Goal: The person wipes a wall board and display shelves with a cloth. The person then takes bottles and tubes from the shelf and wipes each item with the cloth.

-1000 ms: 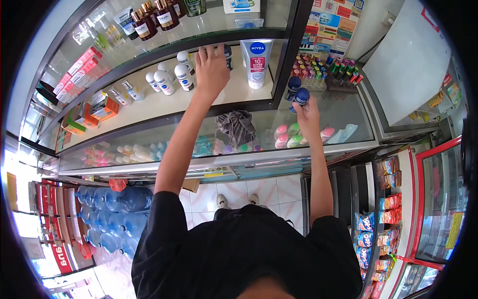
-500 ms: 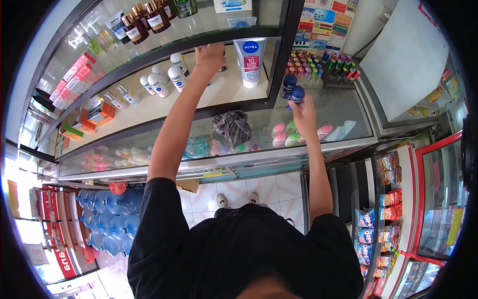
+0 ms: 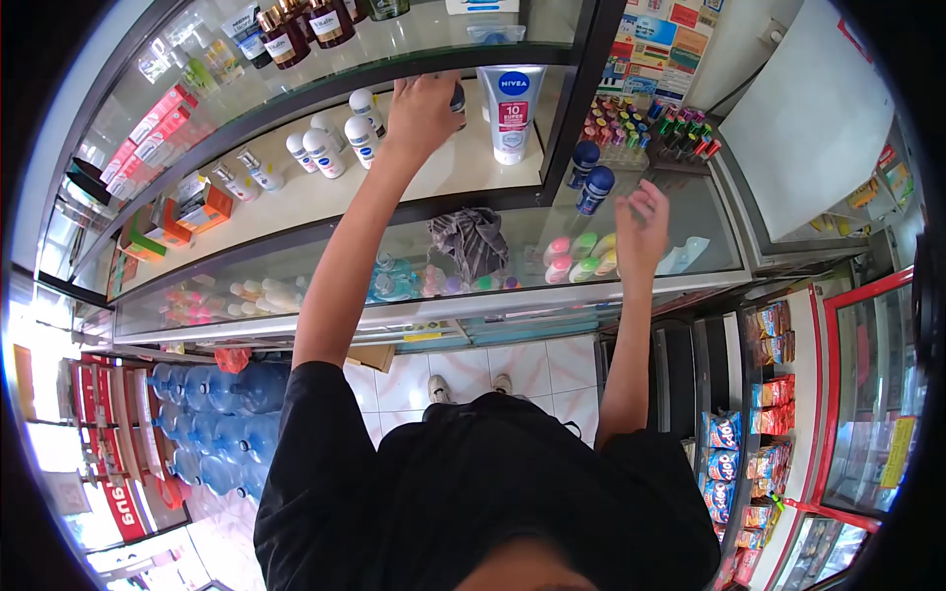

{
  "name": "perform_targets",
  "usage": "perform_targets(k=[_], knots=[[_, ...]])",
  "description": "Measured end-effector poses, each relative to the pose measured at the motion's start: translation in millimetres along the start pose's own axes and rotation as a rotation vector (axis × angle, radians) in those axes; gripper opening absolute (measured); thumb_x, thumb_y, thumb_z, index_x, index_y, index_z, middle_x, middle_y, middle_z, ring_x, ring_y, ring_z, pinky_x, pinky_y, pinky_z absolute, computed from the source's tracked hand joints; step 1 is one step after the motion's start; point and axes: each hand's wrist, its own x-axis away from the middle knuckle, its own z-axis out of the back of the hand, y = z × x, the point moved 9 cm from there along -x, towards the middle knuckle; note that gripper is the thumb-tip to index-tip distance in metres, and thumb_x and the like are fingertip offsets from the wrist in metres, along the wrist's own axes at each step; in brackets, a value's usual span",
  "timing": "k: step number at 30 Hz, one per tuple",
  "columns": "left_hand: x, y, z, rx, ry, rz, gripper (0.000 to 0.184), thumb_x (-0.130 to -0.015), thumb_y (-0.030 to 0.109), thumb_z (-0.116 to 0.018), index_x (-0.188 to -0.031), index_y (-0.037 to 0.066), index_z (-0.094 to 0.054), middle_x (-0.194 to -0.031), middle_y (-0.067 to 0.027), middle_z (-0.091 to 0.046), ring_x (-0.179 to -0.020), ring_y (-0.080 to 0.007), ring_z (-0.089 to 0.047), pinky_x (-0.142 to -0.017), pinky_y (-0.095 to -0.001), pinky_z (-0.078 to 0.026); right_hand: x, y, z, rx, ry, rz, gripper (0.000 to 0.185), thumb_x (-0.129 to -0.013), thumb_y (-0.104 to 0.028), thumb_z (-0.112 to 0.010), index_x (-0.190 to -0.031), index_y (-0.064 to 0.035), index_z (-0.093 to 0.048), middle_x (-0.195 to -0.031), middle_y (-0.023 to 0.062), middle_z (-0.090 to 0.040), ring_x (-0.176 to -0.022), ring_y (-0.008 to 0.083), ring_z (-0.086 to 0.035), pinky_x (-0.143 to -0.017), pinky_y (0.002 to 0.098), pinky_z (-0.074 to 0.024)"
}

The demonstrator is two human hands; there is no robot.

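My left hand point(image 3: 424, 116) reaches onto the shelf point(image 3: 458, 163) under the upper glass. Its fingertips are hidden, and a dark bottle point(image 3: 458, 102) shows at its right side; whether it grips anything is unclear. White roll-on bottles point(image 3: 322, 154) stand left of it, and a NIVEA tube point(image 3: 510, 116) stands to its right. Two blue-capped roll-on bottles point(image 3: 595, 189) point(image 3: 583, 164) stand on the glass counter. Just right of the nearer one, my right hand point(image 3: 643, 222) is raised with fingers loosely apart, holding nothing.
A grey crumpled cloth point(image 3: 469, 241) lies on the glass counter. Small coloured bottles point(image 3: 616, 128) stand at the back right. A dark frame post point(image 3: 572, 118) rises between the shelf and that corner. Blue water jugs point(image 3: 222, 424) are at lower left, and snack packs point(image 3: 722, 463) at lower right.
My right hand has let go of the nearer blue-capped bottle and moved right, its fingers opened. My left hand stays on the shelf beside the dark bottle, its fingers more curled than at first.
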Motion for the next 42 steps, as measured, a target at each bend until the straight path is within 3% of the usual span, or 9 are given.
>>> perform_targets(k=[7,11,13,14,18,21,27,34,42], knots=[[46,21,48,0.423,-0.118,0.134,0.051,-0.069,0.014,-0.087,-0.113,0.004,-0.062,-0.088,-0.0159,-0.069,-0.094,-0.0329,-0.069,-0.093,-0.0462,-0.051,82,-78,-130,0.047,-0.724,0.275,0.031,-0.086,-0.014,-0.075,-0.116,-0.0115,-0.069,-0.122,0.0095,-0.059,-0.111,0.0298,-0.058,-0.090,0.0415,-0.0500],[84,15,55,0.729,-0.142,0.219,0.055,-0.072,0.012,-0.088,-0.117,0.002,-0.058,-0.092,-0.0132,-0.067,-0.087,-0.0237,-0.069,-0.077,-0.0365,-0.056,115,-59,-176,0.277,-0.747,0.367,0.033,-0.084,-0.016,-0.077,-0.116,-0.0136,-0.070,-0.119,0.0096,-0.059,-0.111,0.0375,-0.056,-0.093,0.0477,-0.0491],[103,6,47,0.931,-0.112,0.288,0.065,-0.080,0.005,-0.083,-0.133,0.005,-0.045,-0.102,-0.0102,-0.064,-0.092,-0.0188,-0.067,-0.078,-0.0313,-0.055,125,-46,-188,0.395,-0.770,0.408,0.034,-0.084,-0.016,-0.076,-0.118,-0.0151,-0.070,-0.119,0.0100,-0.060,-0.112,0.0398,-0.055,-0.094,0.0484,-0.0488],[112,3,44,1.037,-0.100,0.339,0.068,-0.082,0.004,-0.081,-0.137,0.006,-0.041,-0.105,-0.0098,-0.063,-0.093,-0.0189,-0.067,-0.078,-0.0306,-0.055,122,-49,-185,0.339,-0.733,0.444,0.032,-0.088,-0.014,-0.073,-0.119,-0.0117,-0.067,-0.116,0.0118,-0.062,-0.105,0.0343,-0.060,-0.088,0.0431,-0.0517],[139,-2,35,1.235,-0.023,0.404,0.072,-0.089,-0.004,-0.071,-0.147,0.008,-0.031,-0.117,-0.0088,-0.050,-0.106,-0.0172,-0.059,-0.086,-0.0308,-0.052,107,-19,-181,-0.257,-0.625,-0.133,0.024,-0.097,-0.010,-0.064,-0.120,-0.0039,-0.059,-0.104,0.0069,-0.064,-0.082,0.0156,-0.064,-0.070,0.0321,-0.0539],[154,-1,22,1.297,0.022,0.414,0.069,-0.091,-0.007,-0.066,-0.148,0.009,-0.030,-0.118,-0.0069,-0.045,-0.104,-0.0153,-0.053,-0.092,-0.0290,-0.047,130,-7,-198,-0.834,-0.589,-0.601,0.026,-0.101,-0.011,-0.060,-0.126,-0.0055,-0.054,-0.102,0.0053,-0.064,-0.086,0.0146,-0.064,-0.068,0.0322,-0.0570],[171,-9,11,1.262,0.071,0.456,0.075,-0.093,-0.007,-0.064,-0.153,0.015,-0.024,-0.117,-0.0050,-0.047,-0.103,-0.0125,-0.053,-0.085,-0.0285,-0.051,147,-2,-202,-0.730,-0.606,-0.567,0.027,-0.101,-0.003,-0.055,-0.128,-0.0043,-0.053,-0.105,0.0039,-0.060,-0.091,0.0078,-0.056,-0.078,0.0244,-0.0499],[178,-17,11,1.171,0.129,0.527,0.074,-0.088,-0.004,-0.070,-0.145,0.009,-0.026,-0.105,-0.0065,-0.048,-0.090,-0.0134,-0.053,-0.078,-0.0272,-0.049,152,-16,-195,-0.364,-0.595,-0.333,0.034,-0.093,0.002,-0.053,-0.126,-0.0027,-0.055,-0.109,0.0068,-0.062,-0.099,0.0134,-0.057,-0.090,0.0272,-0.0461],[177,-24,11,1.340,0.123,0.583,0.076,-0.087,-0.004,-0.071,-0.143,0.010,-0.023,-0.100,-0.0056,-0.048,-0.085,-0.0113,-0.053,-0.071,-0.0263,-0.048,146,-34,-198,-0.285,-0.559,-0.114,0.034,-0.091,0.004,-0.053,-0.124,-0.0022,-0.056,-0.098,0.0096,-0.063,-0.088,0.0150,-0.060,-0.080,0.0291,-0.0501]])
